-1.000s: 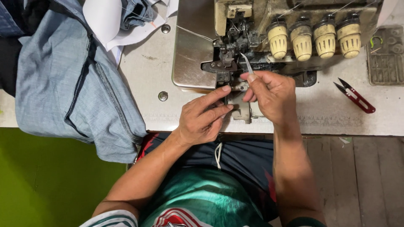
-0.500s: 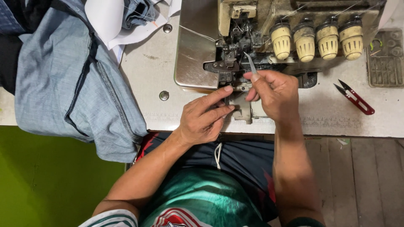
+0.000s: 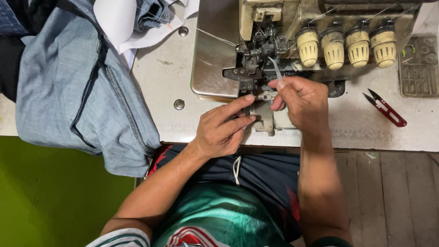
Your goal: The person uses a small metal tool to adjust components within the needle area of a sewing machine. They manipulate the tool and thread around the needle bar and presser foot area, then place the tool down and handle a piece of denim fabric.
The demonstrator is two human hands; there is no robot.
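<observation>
An overlock sewing machine (image 3: 329,27) with several cream tension knobs stands on a white table (image 3: 160,82). My right hand (image 3: 299,103) grips thin metal tweezers (image 3: 275,68) whose tips point into the dark needle and presser-foot area (image 3: 249,68). My left hand (image 3: 222,128) rests at the table's front edge, its index finger stretched to the machine's front just below the presser foot; it may pinch thread, too fine to tell.
Grey-blue denim fabric (image 3: 77,87) is heaped on the table's left and hangs over the edge, with white cloth (image 3: 114,23) behind it. Red thread snips (image 3: 386,110) lie to the right, below a ribbed metal plate (image 3: 418,68). A wooden floor (image 3: 393,196) shows beneath.
The tweezers in my right hand have tilted slightly and moved a little toward the needle area. My left hand has barely shifted.
</observation>
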